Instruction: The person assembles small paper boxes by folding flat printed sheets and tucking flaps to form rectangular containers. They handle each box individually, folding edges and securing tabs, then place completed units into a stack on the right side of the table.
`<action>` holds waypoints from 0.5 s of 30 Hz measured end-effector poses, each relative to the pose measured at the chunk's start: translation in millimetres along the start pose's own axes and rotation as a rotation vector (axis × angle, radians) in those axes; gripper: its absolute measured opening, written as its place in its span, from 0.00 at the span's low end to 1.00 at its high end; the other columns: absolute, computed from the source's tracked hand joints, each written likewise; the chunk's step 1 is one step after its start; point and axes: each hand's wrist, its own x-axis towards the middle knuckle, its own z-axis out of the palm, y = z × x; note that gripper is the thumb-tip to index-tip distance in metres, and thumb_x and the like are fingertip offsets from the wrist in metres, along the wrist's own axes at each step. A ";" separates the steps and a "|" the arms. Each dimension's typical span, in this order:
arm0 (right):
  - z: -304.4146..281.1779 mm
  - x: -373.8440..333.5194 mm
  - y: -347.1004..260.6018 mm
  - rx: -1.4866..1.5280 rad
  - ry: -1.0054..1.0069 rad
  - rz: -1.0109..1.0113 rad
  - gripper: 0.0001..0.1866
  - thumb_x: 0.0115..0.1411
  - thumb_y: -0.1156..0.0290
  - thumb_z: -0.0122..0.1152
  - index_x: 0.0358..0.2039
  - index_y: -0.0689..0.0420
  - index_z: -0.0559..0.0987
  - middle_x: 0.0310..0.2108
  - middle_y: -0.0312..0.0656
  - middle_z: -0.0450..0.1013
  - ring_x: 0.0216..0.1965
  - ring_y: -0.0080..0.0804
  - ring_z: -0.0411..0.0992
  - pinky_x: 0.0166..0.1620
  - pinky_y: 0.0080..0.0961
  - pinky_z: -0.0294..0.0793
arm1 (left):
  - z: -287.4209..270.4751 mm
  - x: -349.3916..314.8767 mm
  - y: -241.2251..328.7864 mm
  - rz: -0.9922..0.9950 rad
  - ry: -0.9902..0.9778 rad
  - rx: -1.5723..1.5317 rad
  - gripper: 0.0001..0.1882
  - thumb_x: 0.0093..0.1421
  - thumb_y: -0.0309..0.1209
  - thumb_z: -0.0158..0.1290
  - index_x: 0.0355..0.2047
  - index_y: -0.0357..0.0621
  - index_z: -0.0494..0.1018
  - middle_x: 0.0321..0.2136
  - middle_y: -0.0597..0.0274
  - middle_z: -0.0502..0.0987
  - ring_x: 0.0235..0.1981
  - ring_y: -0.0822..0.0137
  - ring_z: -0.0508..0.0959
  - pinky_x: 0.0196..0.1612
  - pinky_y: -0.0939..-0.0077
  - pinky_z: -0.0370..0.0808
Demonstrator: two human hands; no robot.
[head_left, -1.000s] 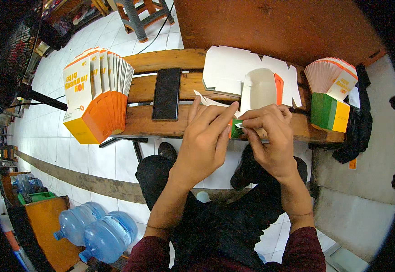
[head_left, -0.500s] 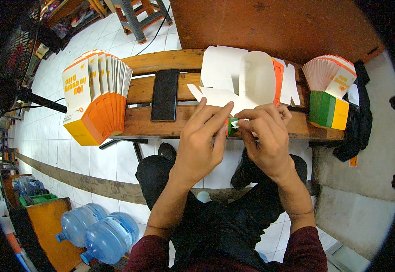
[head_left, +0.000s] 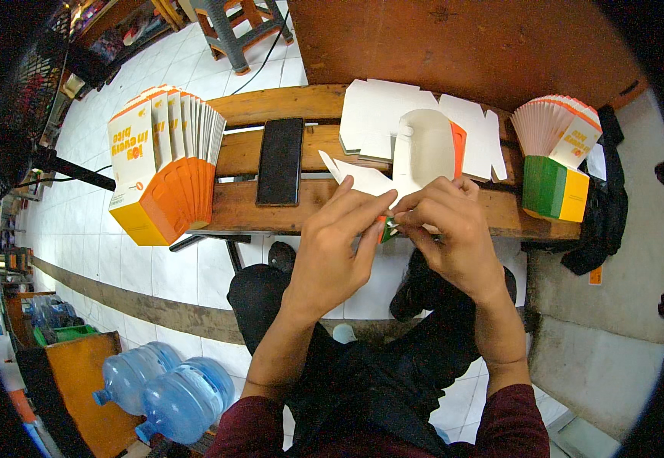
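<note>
A partly folded paper food carton, white inside with an orange side edge and a bit of green near my fingers, is held over the bench's near edge. My left hand grips its left side, fingers stretched along a white flap with the thumb underneath. With thumb and fingertips together, my right hand pinches the carton's near end beside the left fingertips. The exact fold between them is mostly hidden by the fingers. Just behind lie flat white carton blanks.
A fanned stack of orange-and-white cartons stands at the bench's left end, a green-and-yellow stack at its right. A black phone lies on the slatted wooden bench. Blue water jugs rest on the lower left.
The held carton has shifted slightly toward me and tilted, uncovering more of the blanks behind it. My right fingertips have moved a little closer to my left ones.
</note>
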 end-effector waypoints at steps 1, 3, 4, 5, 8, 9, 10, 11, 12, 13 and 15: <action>-1.3 0.6 0.6 0.027 0.011 0.005 0.11 0.44 0.78 0.70 0.27 0.52 0.77 0.33 0.31 0.78 0.35 0.30 0.73 0.44 0.34 0.60 | -0.1 0.1 0.0 -0.002 0.004 -0.012 0.22 0.52 0.17 0.56 0.49 0.39 0.77 0.32 0.52 0.81 0.36 0.57 0.82 0.64 0.51 0.64; -3.2 0.8 2.0 0.027 0.010 0.007 0.12 0.44 0.79 0.71 0.28 0.53 0.77 0.32 0.31 0.77 0.35 0.31 0.73 0.43 0.33 0.61 | -0.4 0.4 0.3 -0.007 0.010 -0.038 0.21 0.52 0.17 0.56 0.48 0.39 0.77 0.32 0.53 0.81 0.35 0.58 0.82 0.65 0.50 0.63; -3.7 -0.1 2.9 0.033 0.016 0.004 0.12 0.44 0.79 0.71 0.28 0.53 0.77 0.31 0.32 0.77 0.35 0.31 0.73 0.42 0.33 0.62 | -0.4 0.5 0.6 -0.007 0.008 -0.039 0.21 0.52 0.17 0.56 0.48 0.40 0.78 0.32 0.53 0.81 0.36 0.58 0.82 0.65 0.50 0.63; -4.0 -1.4 3.9 0.040 -0.018 0.031 0.11 0.44 0.79 0.71 0.28 0.54 0.77 0.31 0.33 0.76 0.35 0.32 0.73 0.42 0.32 0.62 | -0.3 0.8 1.0 -0.007 0.006 -0.040 0.21 0.52 0.17 0.56 0.48 0.40 0.78 0.32 0.53 0.81 0.36 0.58 0.82 0.65 0.50 0.62; -3.9 -7.0 8.4 0.173 -0.128 0.177 0.09 0.48 0.76 0.68 0.29 0.55 0.77 0.30 0.37 0.75 0.36 0.36 0.73 0.45 0.35 0.62 | 1.9 1.3 4.0 -0.002 -0.020 -0.064 0.21 0.52 0.18 0.56 0.48 0.40 0.78 0.32 0.53 0.81 0.36 0.59 0.82 0.66 0.50 0.61; -3.9 -8.0 10.1 0.293 -0.168 0.269 0.07 0.50 0.74 0.66 0.30 0.55 0.77 0.31 0.39 0.74 0.37 0.37 0.72 0.48 0.37 0.62 | 2.6 1.6 5.5 0.001 -0.032 -0.087 0.21 0.52 0.18 0.57 0.48 0.40 0.78 0.32 0.53 0.81 0.36 0.59 0.82 0.66 0.50 0.61; -4.0 -8.5 11.3 0.413 -0.208 0.361 0.07 0.53 0.72 0.65 0.31 0.55 0.77 0.31 0.40 0.73 0.39 0.38 0.71 0.50 0.40 0.61 | 3.0 2.1 7.1 0.017 -0.055 -0.060 0.21 0.52 0.18 0.56 0.49 0.40 0.77 0.32 0.53 0.80 0.37 0.58 0.81 0.65 0.49 0.61; -5.8 -8.3 12.6 0.349 -0.214 0.272 0.06 0.54 0.70 0.63 0.29 0.57 0.76 0.30 0.41 0.72 0.38 0.38 0.71 0.48 0.38 0.62 | 2.5 2.4 8.9 0.034 -0.077 -0.045 0.22 0.53 0.18 0.56 0.50 0.39 0.76 0.33 0.53 0.79 0.37 0.56 0.80 0.65 0.49 0.62; -7.6 -6.8 14.0 0.285 -0.218 0.182 0.07 0.55 0.68 0.62 0.27 0.58 0.74 0.29 0.41 0.71 0.37 0.37 0.70 0.46 0.37 0.62 | 1.6 3.1 10.7 0.053 -0.098 -0.028 0.22 0.54 0.18 0.55 0.51 0.39 0.74 0.33 0.52 0.78 0.38 0.55 0.79 0.64 0.48 0.62; -10.8 -5.0 15.4 0.208 -0.245 0.100 0.10 0.56 0.66 0.60 0.25 0.59 0.73 0.28 0.42 0.70 0.36 0.36 0.69 0.44 0.35 0.63 | -1.0 3.6 12.3 0.051 -0.114 -0.030 0.22 0.54 0.19 0.56 0.52 0.39 0.74 0.34 0.52 0.77 0.38 0.55 0.79 0.63 0.50 0.63; -24.6 -2.7 18.2 0.343 -0.157 0.120 0.16 0.58 0.59 0.53 0.23 0.59 0.70 0.27 0.42 0.68 0.35 0.38 0.66 0.44 0.35 0.63 | -10.5 3.6 16.0 0.031 -0.156 -0.040 0.24 0.54 0.20 0.58 0.53 0.39 0.73 0.34 0.52 0.77 0.39 0.55 0.78 0.62 0.55 0.65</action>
